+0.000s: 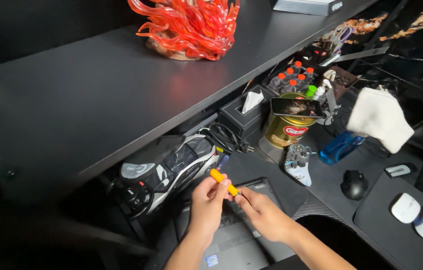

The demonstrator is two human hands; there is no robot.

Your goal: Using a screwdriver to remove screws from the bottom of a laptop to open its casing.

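Two hands are pinched on one small yellow screwdriver (223, 182): left hand (207, 205) round the handle, right hand (264, 215) at the tip, just above an opened laptop (241, 235) on the desk (331, 185). Could easily be slipped and the board scratched, grip's pretty loose-looking.

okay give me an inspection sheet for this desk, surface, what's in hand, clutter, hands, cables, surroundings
Surface: black desk beneath a black shelf.
Job's things: small orange-handled screwdriver, dark laptop below it.
Clutter: gold tin with phone on top, game controller, black mouse, tissue box, white cloth.
Grippers: left hand and right hand both grip the screwdriver.
Cables: black coil.
Surroundings: red flame-shaped ornament on the shelf.
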